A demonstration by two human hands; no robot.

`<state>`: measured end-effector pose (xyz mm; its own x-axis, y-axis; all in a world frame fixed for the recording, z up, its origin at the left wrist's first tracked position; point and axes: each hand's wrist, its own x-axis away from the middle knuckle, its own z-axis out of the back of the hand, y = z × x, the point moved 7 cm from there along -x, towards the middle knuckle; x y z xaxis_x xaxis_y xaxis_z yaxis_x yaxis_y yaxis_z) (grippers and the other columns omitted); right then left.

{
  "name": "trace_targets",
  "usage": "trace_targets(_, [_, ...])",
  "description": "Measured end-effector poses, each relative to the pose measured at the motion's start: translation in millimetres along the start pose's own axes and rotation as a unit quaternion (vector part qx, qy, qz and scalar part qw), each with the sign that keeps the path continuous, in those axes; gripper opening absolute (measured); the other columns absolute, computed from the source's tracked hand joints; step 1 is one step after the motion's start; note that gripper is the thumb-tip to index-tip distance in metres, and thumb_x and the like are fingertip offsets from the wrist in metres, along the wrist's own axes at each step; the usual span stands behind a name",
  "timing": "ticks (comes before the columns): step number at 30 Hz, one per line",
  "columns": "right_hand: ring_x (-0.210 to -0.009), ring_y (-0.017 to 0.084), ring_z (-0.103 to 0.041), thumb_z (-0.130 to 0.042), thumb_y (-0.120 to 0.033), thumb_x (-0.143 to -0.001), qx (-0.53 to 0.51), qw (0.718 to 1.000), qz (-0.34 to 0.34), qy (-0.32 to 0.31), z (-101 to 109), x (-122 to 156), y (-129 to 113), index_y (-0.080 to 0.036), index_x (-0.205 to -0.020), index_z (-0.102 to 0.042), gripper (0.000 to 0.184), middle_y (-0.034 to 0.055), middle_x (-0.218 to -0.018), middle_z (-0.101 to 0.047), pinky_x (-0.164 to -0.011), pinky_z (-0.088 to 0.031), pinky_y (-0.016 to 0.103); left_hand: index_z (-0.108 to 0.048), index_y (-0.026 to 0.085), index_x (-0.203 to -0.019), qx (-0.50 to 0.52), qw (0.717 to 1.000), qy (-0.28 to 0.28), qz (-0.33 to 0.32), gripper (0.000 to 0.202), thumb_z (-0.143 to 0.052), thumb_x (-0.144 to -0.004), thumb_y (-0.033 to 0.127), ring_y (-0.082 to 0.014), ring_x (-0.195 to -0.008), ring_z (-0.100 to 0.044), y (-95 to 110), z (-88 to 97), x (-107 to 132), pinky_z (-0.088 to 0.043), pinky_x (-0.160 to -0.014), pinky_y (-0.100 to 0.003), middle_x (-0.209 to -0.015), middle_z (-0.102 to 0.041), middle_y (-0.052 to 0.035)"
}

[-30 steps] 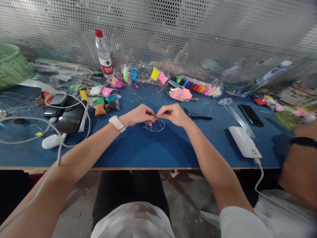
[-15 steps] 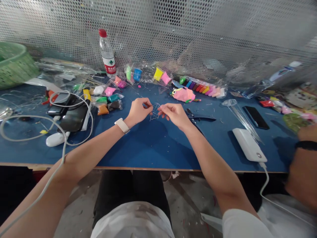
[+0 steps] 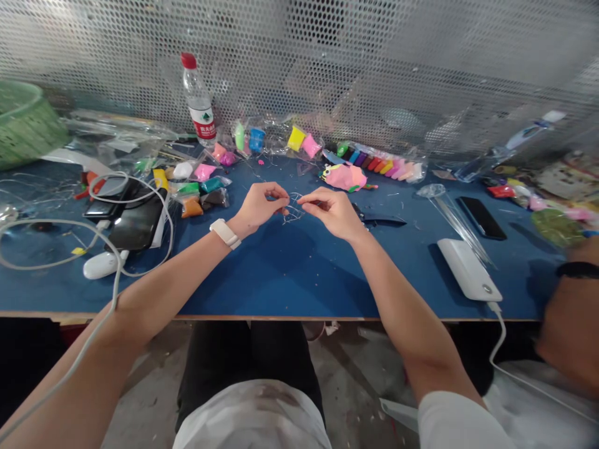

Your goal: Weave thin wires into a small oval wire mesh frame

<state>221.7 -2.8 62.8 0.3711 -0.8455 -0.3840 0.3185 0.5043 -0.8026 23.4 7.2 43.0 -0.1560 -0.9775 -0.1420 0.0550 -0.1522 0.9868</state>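
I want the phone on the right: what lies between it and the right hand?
In the head view, a dark tool lies nearest the right hand, then clear plastic strips beside the phone.

Between the left forearm [image 3: 159,287] and right forearm [image 3: 395,293], the worktop [image 3: 285,280] offers a broad open stretch, reaching forward to the wire frame [image 3: 292,218] held between the left grip [image 3: 261,206] and right grip [image 3: 331,212]. Beyond it, a narrower lane runs back to the yellow packet [image 3: 296,138] and the perforated screen [image 3: 299,68], which walls off the rear. The pink clay figure [image 3: 346,177] stands in the way behind the right grip; a dark-handled tool [image 3: 384,221] lies beside it. Farther right, there is room up to the power bank [image 3: 469,269] and plastic rods [image 3: 456,219]. Leftward, bagged clay [image 3: 191,206] and the white cable [image 3: 116,274], draped over the left forearm, obstruct passage.
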Motion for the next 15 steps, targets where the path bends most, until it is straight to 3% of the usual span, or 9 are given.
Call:
trace_targets(6, [-0.067, 0.017, -0.068, -0.091, -0.063, -0.094, -0.056, 0.998, -0.037, -0.006, -2.0, -0.5, 16.6, -0.024, -0.105, -0.091, 0.041, 0.005, -0.092, -0.082, -0.065, -0.06, 0.037, -0.076, 0.014, -0.084, 0.026, 0.998, -0.013, 0.056, 0.019, -0.077, -0.095, -0.001, -0.0125, -0.064, -0.077, -6.3, -3.4, 1.0, -0.055, -0.061, -0.026, -0.076, -0.074, -0.0022])
trace_targets(15, [-0.07, 0.019, -0.074, -0.089, -0.059, -0.097, -0.071, 0.997, -0.04, -0.006, -2.6, -2.6, 18.1, -0.023, -0.103, -0.085, 0.036, 0.0018, -0.077, -0.077, -0.073, -0.065, 0.039, -0.076, 0.014, -0.083, 0.004, 0.999, 0.026, 0.047, 0.021, -0.074, -0.094, -0.004, -0.011, -0.063, -0.076, -7.3, -3.2, 0.5, -0.055, -0.061, -0.024, -0.074, -0.073, -0.0004])
